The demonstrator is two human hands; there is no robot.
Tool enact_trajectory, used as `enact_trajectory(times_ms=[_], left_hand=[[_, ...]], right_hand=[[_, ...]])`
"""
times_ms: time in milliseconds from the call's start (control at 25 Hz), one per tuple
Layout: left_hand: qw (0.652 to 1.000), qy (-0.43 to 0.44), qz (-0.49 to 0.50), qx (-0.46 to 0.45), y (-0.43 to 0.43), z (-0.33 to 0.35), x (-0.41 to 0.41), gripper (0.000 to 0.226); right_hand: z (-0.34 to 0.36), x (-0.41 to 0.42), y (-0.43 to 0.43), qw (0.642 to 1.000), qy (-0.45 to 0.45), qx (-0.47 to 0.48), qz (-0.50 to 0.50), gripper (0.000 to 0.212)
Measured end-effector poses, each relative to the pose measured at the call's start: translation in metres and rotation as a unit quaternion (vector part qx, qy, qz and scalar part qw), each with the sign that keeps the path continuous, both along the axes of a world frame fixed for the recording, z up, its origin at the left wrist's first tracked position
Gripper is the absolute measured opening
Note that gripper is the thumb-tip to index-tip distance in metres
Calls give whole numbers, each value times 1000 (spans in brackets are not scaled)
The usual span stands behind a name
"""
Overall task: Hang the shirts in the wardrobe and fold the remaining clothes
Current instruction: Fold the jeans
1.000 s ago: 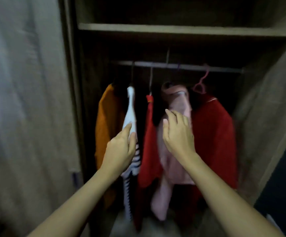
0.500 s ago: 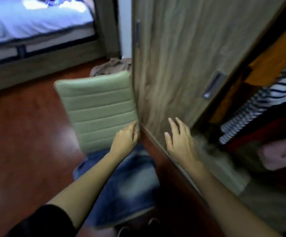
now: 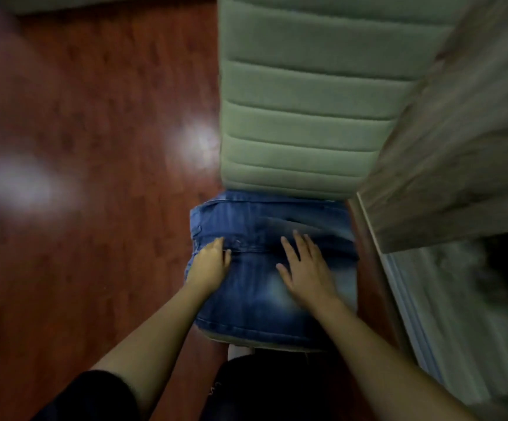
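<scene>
A pair of blue jeans [image 3: 255, 311] lies bunched on the seat of a pale green padded chair [image 3: 304, 123]. My left hand [image 3: 210, 264] is at the jeans' left edge near the waistband, its fingers bent against the denim. My right hand [image 3: 306, 267] lies over the middle of the jeans with fingers spread and straight. The frame is blurred, so I cannot make out whether the left hand pinches the cloth. The hung shirts are out of view.
The open wooden wardrobe door [image 3: 459, 141] stands close on the right, next to the chair. Below it runs the wardrobe's pale bottom rail [image 3: 429, 317]. Glossy red-brown wooden floor [image 3: 79, 177] spreads to the left. My dark-clothed legs [image 3: 262, 390] are just below the chair.
My view swung from the hanging clothes in the wardrobe down to the chair. Both hands dropped from the hangers and came onto the jeans on the seat.
</scene>
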State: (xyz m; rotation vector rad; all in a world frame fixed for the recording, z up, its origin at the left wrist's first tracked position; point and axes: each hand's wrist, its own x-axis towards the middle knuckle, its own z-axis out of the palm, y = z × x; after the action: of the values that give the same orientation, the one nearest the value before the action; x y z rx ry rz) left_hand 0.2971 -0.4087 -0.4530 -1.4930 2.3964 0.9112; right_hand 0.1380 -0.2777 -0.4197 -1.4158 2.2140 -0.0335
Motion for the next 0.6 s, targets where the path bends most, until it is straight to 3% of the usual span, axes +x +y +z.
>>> enact_trajectory(times_ms=[120, 280, 480, 600], left_hand=[[993, 4, 108, 39, -4, -52, 28, 35], [954, -29, 282, 95, -15, -105, 65, 44], [896, -113, 384, 190, -15, -159, 102, 59], [861, -103, 422, 266, -8, -181, 109, 65]], right_hand=[[-51, 11, -25, 997, -6, 41, 63, 64], [-103, 21, -49, 991, 5, 68, 114, 61], [-142, 23, -88, 989, 45, -32, 140, 59], [-154, 28, -130, 979, 83, -103, 154, 44]])
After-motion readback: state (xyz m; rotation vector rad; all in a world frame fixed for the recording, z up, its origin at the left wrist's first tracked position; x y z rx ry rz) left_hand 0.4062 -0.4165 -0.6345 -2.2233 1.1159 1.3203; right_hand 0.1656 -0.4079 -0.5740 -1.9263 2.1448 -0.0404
